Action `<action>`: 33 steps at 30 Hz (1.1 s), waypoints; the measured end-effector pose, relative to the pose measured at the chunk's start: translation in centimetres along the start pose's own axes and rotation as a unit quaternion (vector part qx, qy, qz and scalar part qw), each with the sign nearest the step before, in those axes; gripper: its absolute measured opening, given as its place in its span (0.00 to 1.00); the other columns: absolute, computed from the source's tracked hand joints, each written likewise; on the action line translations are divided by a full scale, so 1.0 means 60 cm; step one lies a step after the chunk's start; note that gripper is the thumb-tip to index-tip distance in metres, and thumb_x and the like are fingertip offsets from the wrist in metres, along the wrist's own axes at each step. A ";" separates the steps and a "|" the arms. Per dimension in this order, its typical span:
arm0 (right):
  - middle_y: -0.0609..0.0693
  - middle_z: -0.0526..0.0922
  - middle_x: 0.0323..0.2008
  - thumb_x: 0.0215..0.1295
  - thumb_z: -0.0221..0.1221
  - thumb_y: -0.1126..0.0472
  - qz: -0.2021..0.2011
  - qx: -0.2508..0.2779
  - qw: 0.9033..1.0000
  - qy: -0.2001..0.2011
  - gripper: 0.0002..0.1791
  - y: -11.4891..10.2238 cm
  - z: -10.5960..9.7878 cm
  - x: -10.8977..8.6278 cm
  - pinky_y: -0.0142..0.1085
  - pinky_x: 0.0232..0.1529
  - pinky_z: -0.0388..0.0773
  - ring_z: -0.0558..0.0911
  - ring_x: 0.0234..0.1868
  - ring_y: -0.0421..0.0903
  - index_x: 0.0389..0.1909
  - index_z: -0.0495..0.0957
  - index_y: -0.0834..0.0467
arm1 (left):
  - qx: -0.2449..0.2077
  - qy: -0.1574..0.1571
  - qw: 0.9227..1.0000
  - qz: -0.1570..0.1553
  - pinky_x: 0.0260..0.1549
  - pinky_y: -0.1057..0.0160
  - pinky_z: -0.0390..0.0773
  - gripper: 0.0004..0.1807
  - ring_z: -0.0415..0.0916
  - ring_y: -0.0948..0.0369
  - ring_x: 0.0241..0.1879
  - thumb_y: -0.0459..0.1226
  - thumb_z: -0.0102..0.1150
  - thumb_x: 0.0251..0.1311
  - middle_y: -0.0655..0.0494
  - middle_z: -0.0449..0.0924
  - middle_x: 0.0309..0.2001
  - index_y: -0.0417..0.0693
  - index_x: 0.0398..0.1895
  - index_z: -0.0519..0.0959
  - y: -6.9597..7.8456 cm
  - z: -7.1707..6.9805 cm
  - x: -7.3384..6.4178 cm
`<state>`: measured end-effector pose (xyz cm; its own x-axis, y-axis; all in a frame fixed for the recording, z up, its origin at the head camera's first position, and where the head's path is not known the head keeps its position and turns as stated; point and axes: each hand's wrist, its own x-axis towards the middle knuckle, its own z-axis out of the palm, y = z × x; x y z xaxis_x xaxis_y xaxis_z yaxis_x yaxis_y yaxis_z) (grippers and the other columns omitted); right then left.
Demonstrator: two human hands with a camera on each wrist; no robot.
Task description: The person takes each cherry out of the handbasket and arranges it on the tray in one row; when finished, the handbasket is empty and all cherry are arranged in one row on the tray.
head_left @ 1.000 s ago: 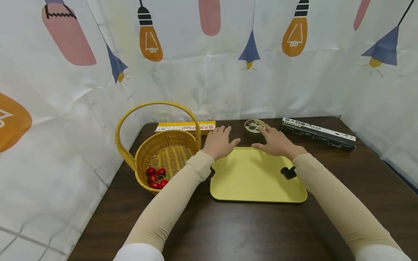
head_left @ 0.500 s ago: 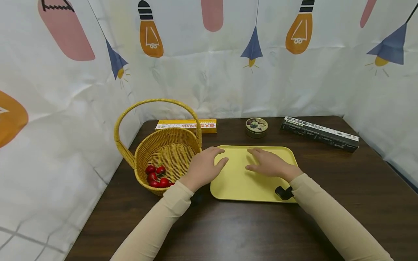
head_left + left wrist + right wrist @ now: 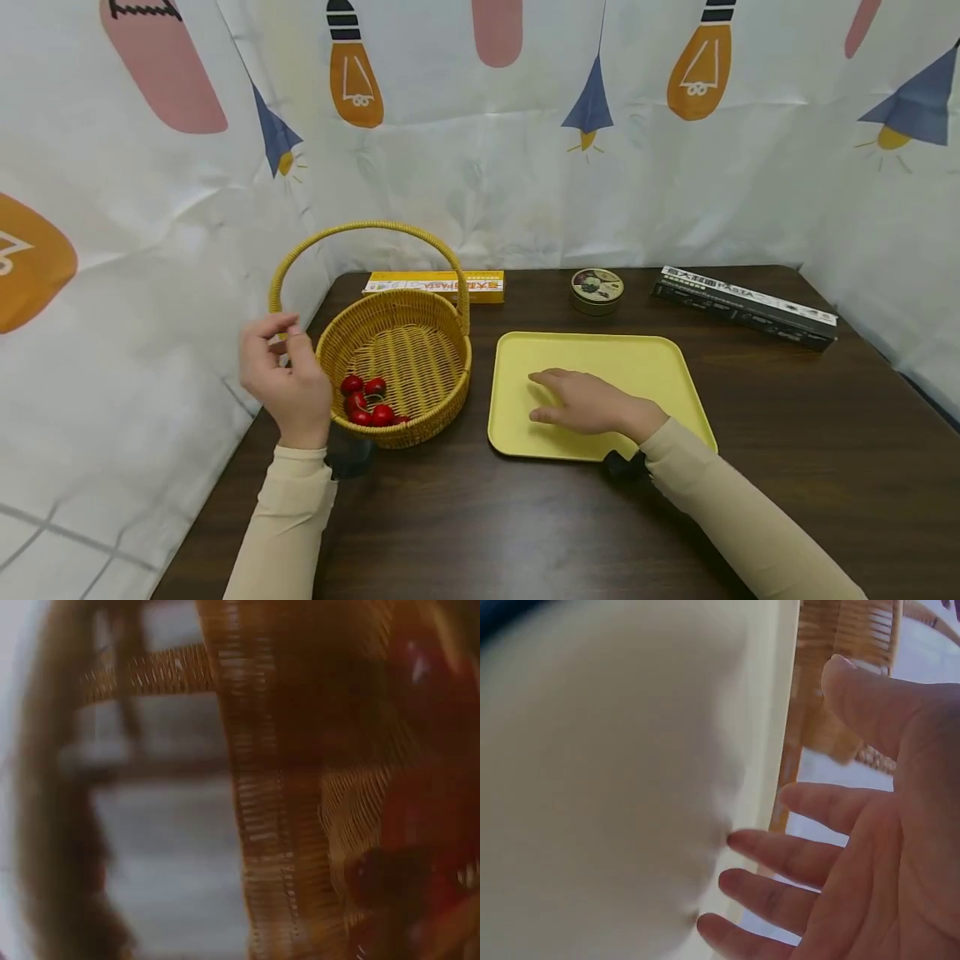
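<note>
In the head view my left hand (image 3: 291, 383) is at the left side of the yellow wicker basket (image 3: 450, 392), overlapping the lower left of its tall handle (image 3: 375, 225). Its fingers are bent with a gap to the thumb, and part of the handle is hidden behind them. The left wrist view is blurred, with woven basket side (image 3: 262, 825) filling the middle. Red cherries (image 3: 382, 414) lie in the basket's near left part. My right hand (image 3: 588, 402) is over the yellow tray (image 3: 630, 354), palm down, fingers spread and holding nothing; its fingertips appear close to the tray surface in the right wrist view.
At the back of the dark wooden table (image 3: 480, 533) lie a yellow pasta box (image 3: 487, 286) behind the basket, a round tin (image 3: 597, 287) and a black pasta box (image 3: 750, 308). A printed white curtain (image 3: 510, 167) closes off the back and sides.
My left hand has moved from the tray's far edge leftward across the basket to its handle side. My right hand has drawn back from beside the tin, nearer and slightly left over the tray.
</note>
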<state>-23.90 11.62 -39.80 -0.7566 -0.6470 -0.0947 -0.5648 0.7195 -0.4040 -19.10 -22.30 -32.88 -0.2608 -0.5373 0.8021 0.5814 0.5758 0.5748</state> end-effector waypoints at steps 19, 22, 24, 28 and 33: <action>0.48 0.85 0.44 0.68 0.58 0.55 -0.141 -0.006 0.968 0.207 0.15 -0.130 0.008 0.082 0.38 0.41 0.78 0.83 0.39 0.42 0.50 0.82 0.56 | -0.035 -0.140 0.923 -0.356 0.61 0.60 0.63 0.18 0.69 0.54 0.59 0.44 0.48 0.72 0.50 0.78 0.52 0.43 0.58 0.69 -0.163 -0.038 -0.017; 0.45 0.83 0.36 0.66 0.60 0.58 -0.155 -0.036 0.952 0.261 0.10 -0.142 0.012 0.099 0.33 0.32 0.75 0.78 0.31 0.38 0.45 0.84 0.55 | -0.008 -0.150 0.923 -0.355 0.60 0.58 0.65 0.16 0.69 0.54 0.59 0.40 0.48 0.72 0.48 0.75 0.56 0.41 0.56 0.70 -0.166 -0.037 -0.023; 0.44 0.82 0.34 0.64 0.61 0.60 -0.161 -0.041 0.945 0.281 0.08 -0.149 0.014 0.111 0.32 0.32 0.74 0.78 0.32 0.38 0.43 0.84 0.54 | -0.005 -0.155 0.920 -0.359 0.61 0.57 0.65 0.15 0.68 0.53 0.60 0.39 0.48 0.72 0.47 0.73 0.58 0.41 0.56 0.70 -0.168 -0.035 -0.024; 0.44 0.84 0.37 0.64 0.61 0.61 -0.188 -0.041 0.946 0.260 0.08 -0.169 0.017 0.136 0.34 0.38 0.77 0.81 0.36 0.40 0.42 0.84 0.53 | -0.012 -0.156 0.914 -0.373 0.62 0.54 0.63 0.13 0.67 0.52 0.61 0.39 0.46 0.73 0.48 0.72 0.59 0.43 0.54 0.70 -0.167 -0.034 -0.024; 0.45 0.85 0.43 0.68 0.58 0.57 -0.200 -0.051 0.963 0.176 0.11 -0.202 0.033 0.166 0.32 0.37 0.77 0.82 0.37 0.39 0.46 0.84 0.53 | -0.012 -0.147 0.913 -0.382 0.61 0.54 0.63 0.10 0.67 0.51 0.61 0.39 0.46 0.73 0.50 0.74 0.54 0.46 0.51 0.70 -0.160 -0.033 -0.028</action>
<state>-23.95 -4.06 -37.65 -0.5272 -0.7646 0.3708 -0.8495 0.4642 -0.2508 -22.69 -28.14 -40.05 -0.7899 -0.5860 0.1806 0.1597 0.0877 0.9833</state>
